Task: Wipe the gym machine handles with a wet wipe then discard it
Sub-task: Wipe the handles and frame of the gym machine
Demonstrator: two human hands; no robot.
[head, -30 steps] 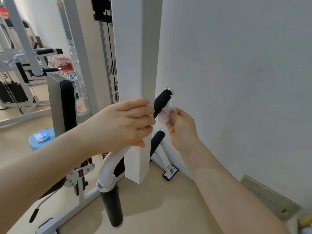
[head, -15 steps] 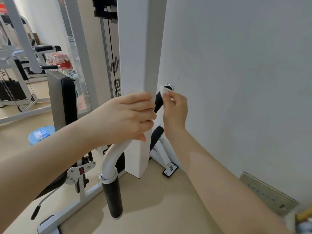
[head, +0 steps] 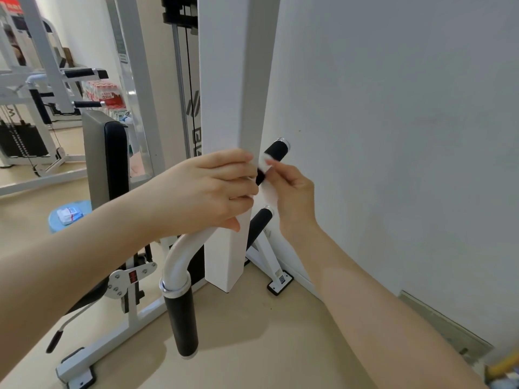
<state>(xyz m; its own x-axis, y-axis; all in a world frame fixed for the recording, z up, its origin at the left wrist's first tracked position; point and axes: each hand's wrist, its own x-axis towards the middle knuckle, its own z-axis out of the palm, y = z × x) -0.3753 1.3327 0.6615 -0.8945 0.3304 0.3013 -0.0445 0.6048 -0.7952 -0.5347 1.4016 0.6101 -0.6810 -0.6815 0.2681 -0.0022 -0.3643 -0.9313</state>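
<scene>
White wet wipe (head: 264,163) pinched in your right hand (head: 295,197) against the black foam handle (head: 273,154) at frame centre — your left hand (head: 207,192) grips the white post (head: 233,80).

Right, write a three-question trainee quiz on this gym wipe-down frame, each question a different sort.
1. True or false: the right hand pinches the crumpled white wet wipe against the upper black foam handle.
2. What does the left hand grip? A) the square white steel post B) the round blue stool C) the lower black foam handle
3. Fill in: the small white packet lies on the ____.

Key: 1 true; 2 A; 3 round blue stool.
</scene>
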